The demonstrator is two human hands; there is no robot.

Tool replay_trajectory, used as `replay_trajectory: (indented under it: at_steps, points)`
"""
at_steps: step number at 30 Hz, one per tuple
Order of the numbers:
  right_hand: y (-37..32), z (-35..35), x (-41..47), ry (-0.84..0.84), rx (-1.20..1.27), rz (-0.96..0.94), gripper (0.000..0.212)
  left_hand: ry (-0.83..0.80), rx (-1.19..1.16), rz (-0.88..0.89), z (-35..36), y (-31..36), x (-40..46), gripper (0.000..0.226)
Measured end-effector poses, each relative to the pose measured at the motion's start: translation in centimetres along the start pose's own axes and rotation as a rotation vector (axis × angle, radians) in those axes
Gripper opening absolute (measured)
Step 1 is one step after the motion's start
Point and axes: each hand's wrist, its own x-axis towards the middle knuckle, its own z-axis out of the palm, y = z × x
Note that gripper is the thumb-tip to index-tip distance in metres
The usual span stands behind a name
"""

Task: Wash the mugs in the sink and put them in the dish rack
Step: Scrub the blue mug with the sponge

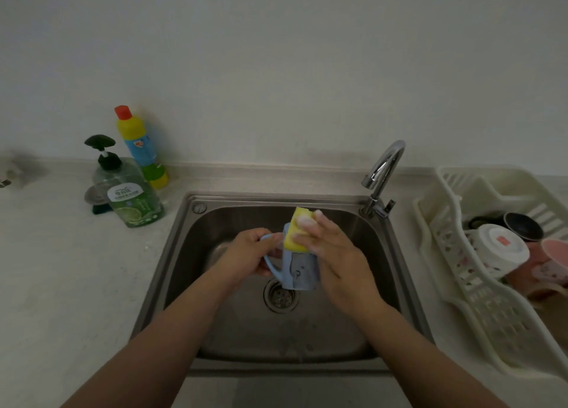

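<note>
Scrubbing over the sink [353,220], the soapy blue mug [299,272] could slip and crack, because wet fingers hold only its handle. The left hand [249,254] curls round that handle. The right hand [335,254] pinches a yellow sponge [296,234] against the mug's rim.

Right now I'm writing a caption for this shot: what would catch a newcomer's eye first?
The yellow sponge, which the right hand presses on the blue mug; the left hand grips the mug's handle, over the sink. Then the yellow bottle, back left, and the rack with mugs, right.
</note>
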Motion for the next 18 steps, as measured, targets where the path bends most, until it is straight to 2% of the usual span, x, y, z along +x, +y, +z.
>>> replay_trajectory:
  at_steps: [2,5,7,10,13,14,15,18]
  points:
    - [0.7,0.6,-0.9,-0.016,-0.114,-0.085,0.042,0.031,0.05,-0.002,0.0,0.2,0.0,0.023]
    - [1.1,1.0,-4.7,-0.105,-0.133,-0.328,0.035,0.053,0.115,0.021,-0.7,0.2,0.1,0.023]
    - [1.4,1.4,-2.7,-0.096,-0.131,-0.286,0.032,0.028,0.174,0.028,-0.6,0.5,0.0,0.025]
    - [0.9,2.0,0.2,-0.06,-0.244,-0.138,0.041,0.024,0.204,0.025,-0.4,0.6,-0.1,0.029]
    - [0.6,1.8,-3.3,-0.203,-0.26,-0.359,0.039,0.032,0.21,0.02,-1.0,0.6,-0.1,0.027]
    - [1.0,1.5,-3.9,-0.204,-0.26,-0.42,0.038,0.024,0.196,0.021,-1.1,0.5,0.0,0.026]
    - [1.4,1.4,-3.4,-0.182,-0.209,-0.381,0.037,0.014,0.185,0.015,-1.3,0.4,0.0,0.026]
    - [1.3,0.9,-0.9,-0.004,0.089,0.074,0.038,-0.003,0.147,-0.006,-1.4,-0.1,0.0,0.028]
